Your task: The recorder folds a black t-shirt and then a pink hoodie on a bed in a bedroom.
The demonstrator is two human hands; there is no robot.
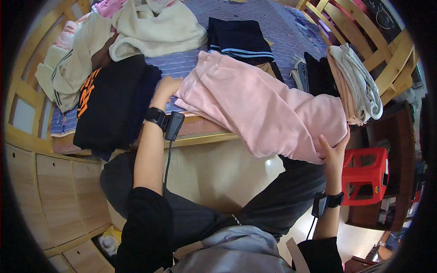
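Observation:
A pale pink fleece garment (245, 99) lies folded lengthwise across the front of the bed, its right end overhanging the edge above my right leg. My left hand (169, 87) grips its left end, near what looks like a ribbed band. At the opposite end, my right hand (334, 146) holds the bunched cloth, thumb on top and the other fingers partly hidden. Left of my left hand is a stack of folded dark clothes (116, 99), the top one black with orange lettering. Behind the pink garment sits a folded navy garment (239, 37) with light blue stripes.
Cream fleece clothing (160, 27) is heaped at the back left of the bed (286, 20). Folded clothes (355, 82) stand at the right by the wooden rail (389, 61). A red plastic stool (365, 175) is beside my right forearm; wooden drawers (54, 191) are at left.

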